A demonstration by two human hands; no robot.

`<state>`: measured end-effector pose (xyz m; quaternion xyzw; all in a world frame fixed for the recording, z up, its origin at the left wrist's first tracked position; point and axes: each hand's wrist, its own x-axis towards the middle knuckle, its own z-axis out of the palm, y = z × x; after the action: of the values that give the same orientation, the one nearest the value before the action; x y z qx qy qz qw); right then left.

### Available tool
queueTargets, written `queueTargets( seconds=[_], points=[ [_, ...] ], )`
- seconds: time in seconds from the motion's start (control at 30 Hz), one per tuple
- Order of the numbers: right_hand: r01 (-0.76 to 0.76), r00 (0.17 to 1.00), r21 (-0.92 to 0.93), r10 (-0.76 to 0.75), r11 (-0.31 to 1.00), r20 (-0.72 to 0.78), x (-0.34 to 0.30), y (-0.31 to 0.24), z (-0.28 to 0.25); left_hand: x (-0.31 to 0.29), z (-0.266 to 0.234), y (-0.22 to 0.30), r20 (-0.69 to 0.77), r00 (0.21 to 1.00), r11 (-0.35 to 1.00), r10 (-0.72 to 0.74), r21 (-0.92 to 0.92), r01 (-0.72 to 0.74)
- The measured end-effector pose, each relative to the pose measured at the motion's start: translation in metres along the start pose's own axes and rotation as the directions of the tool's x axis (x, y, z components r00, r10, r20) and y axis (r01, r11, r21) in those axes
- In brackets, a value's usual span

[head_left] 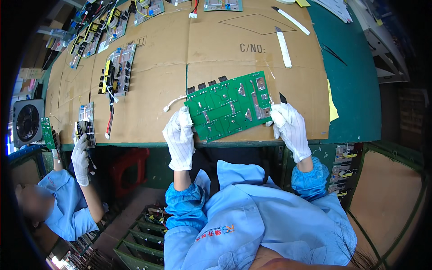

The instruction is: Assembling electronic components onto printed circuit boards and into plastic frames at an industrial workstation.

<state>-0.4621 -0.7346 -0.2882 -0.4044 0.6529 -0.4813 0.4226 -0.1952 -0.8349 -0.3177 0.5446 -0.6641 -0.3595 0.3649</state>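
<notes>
A green circuit board [220, 112], solder side facing up, is held tilted above the cardboard near the table's front edge. My left hand [180, 137], in a white striped glove, grips its left edge. My gloved right hand [290, 128] pinches the lower right corner. A dark pointed tip [282, 98] sticks up from the right hand; it resembles the ends of the white strips on the table, and the rest is hidden by the glove. Black components [207, 85] show along the board's far edge, and a short white cable [174, 104] hangs off its left side.
Cardboard [252, 31] covers most of the green table. White strips with dark tips [283, 47] and black tweezers [334, 54] lie at the far right. Left are assembled boards [119, 72]. A co-worker's gloved hand [81, 159] touches another board; a fan [28, 121] stands beyond.
</notes>
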Motion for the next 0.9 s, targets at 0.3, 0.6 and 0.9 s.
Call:
queueTargets(
  seconds=[0.3,0.6,0.9],
  points=[
    [-0.002,1.000,0.007,0.002,1.000,-0.004,0.000,-0.002,0.002,-0.001,0.001,0.005,-0.017,1.000,0.998,-0.010,-0.070,0.009],
    [0.035,0.999,0.012,-0.035,0.999,0.002,0.001,0.001,0.001,0.000,0.000,0.003,-0.001,1.000,0.998,0.001,-0.062,-0.001],
    [0.052,0.999,-0.055,-0.052,0.997,0.011,0.002,-0.001,0.001,-0.001,0.002,0.001,-0.030,0.999,0.998,0.011,-0.060,-0.013]
  ],
)
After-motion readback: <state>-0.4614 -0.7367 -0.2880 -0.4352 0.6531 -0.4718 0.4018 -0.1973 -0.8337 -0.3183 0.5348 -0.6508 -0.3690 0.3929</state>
